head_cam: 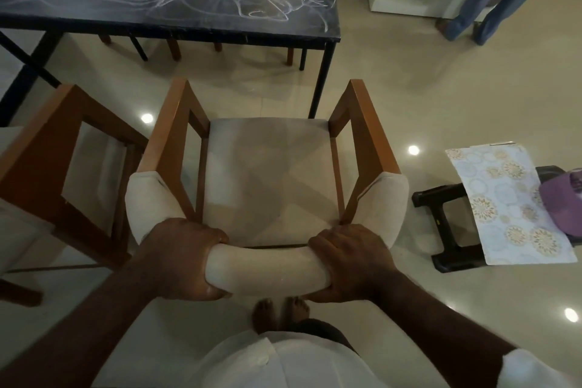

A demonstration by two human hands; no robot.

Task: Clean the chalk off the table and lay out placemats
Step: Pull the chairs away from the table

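Chalk (245, 6) scribbles are covering the dark counter (157, 29) ahead, its long axis running left to right across the view. A chair (271, 179) is standing between it and the person, seat facing the counter; the step in hand is probably clearing access before wiping. On the right, a patterned placemat (504, 198) is draping over a black stool (441, 198), long axis running roughly away from the person. Left grip (179, 258) and right grip (352, 261) are both clasping the chair's padded backrest (267, 271); next, wiping is calling for free hands.
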